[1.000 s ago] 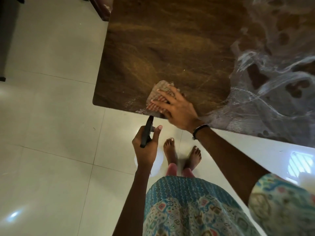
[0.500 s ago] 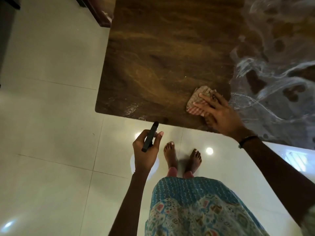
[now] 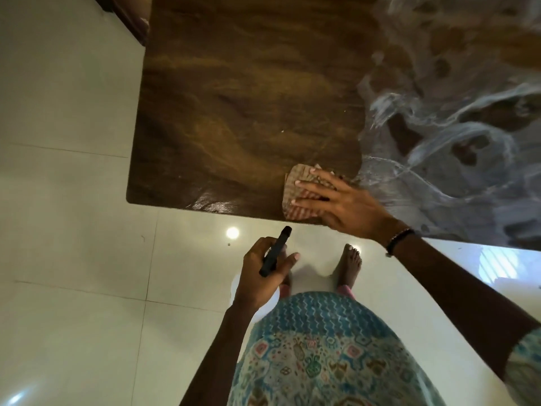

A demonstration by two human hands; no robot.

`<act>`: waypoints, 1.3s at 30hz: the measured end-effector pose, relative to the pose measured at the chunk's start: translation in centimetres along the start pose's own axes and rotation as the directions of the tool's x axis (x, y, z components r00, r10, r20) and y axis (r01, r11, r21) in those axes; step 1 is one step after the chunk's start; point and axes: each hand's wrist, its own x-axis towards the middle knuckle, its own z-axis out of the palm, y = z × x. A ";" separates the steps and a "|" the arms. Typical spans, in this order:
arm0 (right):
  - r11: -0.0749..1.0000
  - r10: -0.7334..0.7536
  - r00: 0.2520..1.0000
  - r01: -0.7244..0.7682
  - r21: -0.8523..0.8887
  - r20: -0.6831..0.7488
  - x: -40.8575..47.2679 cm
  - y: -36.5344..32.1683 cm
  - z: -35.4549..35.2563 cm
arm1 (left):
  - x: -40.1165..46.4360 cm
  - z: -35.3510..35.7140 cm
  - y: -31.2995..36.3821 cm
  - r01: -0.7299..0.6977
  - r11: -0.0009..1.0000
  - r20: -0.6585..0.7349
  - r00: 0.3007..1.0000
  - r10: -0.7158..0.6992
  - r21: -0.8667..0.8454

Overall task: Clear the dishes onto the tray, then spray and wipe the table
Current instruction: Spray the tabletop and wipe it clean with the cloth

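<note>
A brown, marbled table top (image 3: 234,98) fills the upper part of the view. My right hand (image 3: 342,206) lies flat with straight fingers on a checked cloth (image 3: 295,197), pressing it onto the table by the near edge. A wet sheen shows on the wood left of the cloth. Below the table edge, over the floor, my left hand (image 3: 263,276) grips a spray bottle (image 3: 275,253). Its black trigger head points up toward the table, and the white body is mostly hidden under the hand.
The right side of the table has a white and grey swirled pattern (image 3: 453,127). The table's near left corner (image 3: 130,199) is rounded. A dark wooden piece of furniture (image 3: 128,22) stands at the far left. White floor tiles (image 3: 73,259) surround my bare feet.
My right hand has slid the cloth to the right along the near edge, away from the table's left corner. My left hand stays low with the spray bottle.
</note>
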 end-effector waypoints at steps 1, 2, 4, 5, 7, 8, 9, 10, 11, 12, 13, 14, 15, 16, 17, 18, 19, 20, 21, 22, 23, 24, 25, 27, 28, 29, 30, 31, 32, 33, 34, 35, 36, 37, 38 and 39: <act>1.000 0.013 1.000 -0.013 -0.024 -0.012 -0.1 1.4 -0.7 | 0.1 0.8 0.0 -0.001 1.000 0.016 1.000 0.001 0.013; 0.998 0.052 0.999 -0.053 -0.017 -0.013 0.2 2.7 -1.3 | 0.3 1.7 -0.2 0.002 0.999 0.031 1.000 -0.003 0.032; 0.988 0.141 0.990 -0.142 0.056 0.023 1.4 5.3 -2.3 | 0.4 3.8 -0.4 0.038 0.998 0.068 0.997 -0.042 0.058; 0.983 0.159 0.986 -0.162 0.083 0.047 2.0 6.2 -2.6 | 0.4 4.8 -0.3 0.057 0.996 0.088 0.994 -0.064 0.075; 0.982 0.150 0.985 -0.159 0.102 0.090 2.7 7.6 -3.2 | 0.5 7.1 0.3 0.073 0.991 0.126 0.988 -0.087 0.113; 0.983 0.132 0.985 -0.144 0.112 0.113 2.8 8.1 -3.6 | 0.5 8.4 0.7 0.082 0.989 0.123 0.988 -0.097 0.122; 0.984 0.111 0.985 -0.128 0.122 0.132 2.6 8.3 -3.9 | 0.6 9.6 1.0 0.089 0.988 0.102 0.990 -0.102 0.125; 0.985 0.090 0.986 -0.109 0.131 0.143 2.3 8.4 -4.2 | 0.7 10.7 1.2 0.085 0.987 0.062 0.994 -0.094 0.134; 0.986 0.069 0.987 -0.090 0.138 0.143 1.7 8.5 -4.4 | 0.8 11.9 1.4 0.080 0.983 0.017 0.996 -0.084 0.163; 0.987 0.053 0.990 -0.071 0.141 0.133 1.2 8.7 -4.5 | 0.8 12.9 1.6 0.080 0.973 -0.028 0.997 -0.076 0.216; 0.988 0.044 0.992 -0.061 0.141 0.121 0.6 8.9 -4.5 | 0.7 13.7 2.0 0.083 0.956 -0.067 0.996 -0.067 0.282; 0.989 0.042 0.992 -0.057 0.137 0.115 0.1 9.0 -4.5 | 0.6 14.4 2.3 0.090 0.938 -0.094 0.994 -0.061 0.335; 0.989 0.041 0.993 -0.056 0.136 0.110 -0.3 9.2 -4.3 | 0.5 14.9 2.4 0.097 0.929 -0.111 0.992 -0.060 0.356; 0.989 0.040 0.994 -0.054 0.137 0.105 -0.8 9.3 -4.2 | 0.5 15.4 2.4 0.095 0.928 -0.123 0.991 -0.054 0.361; 0.989 0.038 0.994 -0.052 0.142 0.099 -1.1 9.5 -4.1 | 0.5 15.8 2.5 0.094 0.926 -0.127 0.991 -0.050 0.367; 0.988 0.036 0.995 -0.050 0.146 0.093 -1.3 9.5 -4.0 | 0.6 16.1 2.7 0.087 0.926 -0.128 0.991 -0.043 0.367; 0.987 0.037 0.995 -0.051 0.152 0.088 -1.4 9.5 -4.0 | 0.6 16.3 2.7 0.088 0.933 -0.135 0.990 -0.043 0.348; 0.986 0.041 0.995 -0.055 0.157 0.091 -1.4 9.4 -4.1 | 0.7 16.4 2.7 0.088 0.944 -0.156 0.987 -0.040 0.316; 0.985 0.046 0.994 -0.061 0.162 0.095 -1.5 9.4 -4.1 | 0.7 16.6 2.8 0.102 0.956 -0.187 0.981 -0.050 0.277; 0.984 0.050 0.994 -0.067 0.166 0.101 -1.4 9.3 -4.1 | 0.6 16.7 2.8 0.120 0.965 -0.223 0.972 -0.067 0.233; 0.982 0.057 0.993 -0.074 0.174 0.103 -1.4 9.4 -4.1 | 0.5 16.9 3.0 0.144 0.970 -0.259 0.962 -0.091 0.195; 0.981 0.061 0.993 -0.079 0.179 0.103 -1.5 9.4 -4.0 | 0.5 17.3 3.1 0.163 0.974 -0.296 0.949 -0.111 0.160; 0.980 0.060 0.993 -0.078 0.181 0.102 -1.4 9.4 -3.9 | 0.5 17.4 3.1 0.181 0.974 -0.331 0.935 -0.128 0.134; 0.980 0.062 0.993 -0.080 0.184 0.099 -1.3 9.3 -3.8 | 0.5 17.8 3.4 0.201 0.971 -0.378 0.915 -0.141 0.126; 0.980 0.064 0.993 -0.081 0.184 0.096 -1.4 9.3 -3.8 | 0.5 18.0 3.6 0.211 0.968 -0.396 0.907 -0.141 0.137; 0.979 0.068 0.993 -0.084 0.184 0.094 -1.4 9.3 -3.7 | 0.5 18.1 3.7 0.230 0.964 -0.413 0.897 -0.157 0.133; 0.979 0.071 0.993 -0.087 0.184 0.093 -1.4 9.3 -3.7 | 0.5 18.2 3.7 0.253 0.961 -0.425 0.887 -0.184 0.114; 0.978 0.076 0.993 -0.092 0.185 0.093 -1.5 9.2 -3.6 | 0.5 18.1 3.6 0.280 0.956 -0.432 0.875 -0.218 0.086; 0.978 0.083 0.992 -0.099 0.185 0.093 -1.5 9.2 -3.6 | 0.5 18.1 3.5 0.296 0.953 -0.433 0.868 -0.242 0.061; 0.978 0.087 0.991 -0.104 0.184 0.097 -1.5 9.3 -3.5 | 0.4 17.9 3.5 0.291 0.955 -0.428 0.871 -0.243 0.049; 0.978 0.088 0.991 -0.105 0.181 0.101 -1.5 9.3 -3.5 | 0.3 17.8 3.4 0.266 0.962 -0.420 0.880 -0.220 0.053; 0.978 0.087 0.991 -0.105 0.178 0.105 -1.4 9.3 -3.4 | 0.3 17.6 3.2 0.240 0.969 -0.411 0.891 -0.194 0.062; 0.979 0.086 0.990 -0.104 0.175 0.108 -1.4 9.4 -3.3 | 0.3 17.4 3.0 0.225 0.972 -0.402 0.898 -0.181 0.064; 0.979 0.084 0.990 -0.103 0.173 0.111 -1.4 9.4 -3.3 | 0.4 17.2 2.6 0.225 0.972 -0.399 0.899 -0.181 0.065; 0.980 0.084 0.990 -0.102 0.172 0.112 -1.4 9.4 -3.2 | 0.6 17.0 2.1 0.228 0.971 -0.405 0.896 -0.181 0.071; 0.980 0.086 0.990 -0.104 0.170 0.113 -1.4 9.4 -3.2 | 0.8 16.8 1.6 0.232 0.969 -0.420 0.891 -0.175 0.088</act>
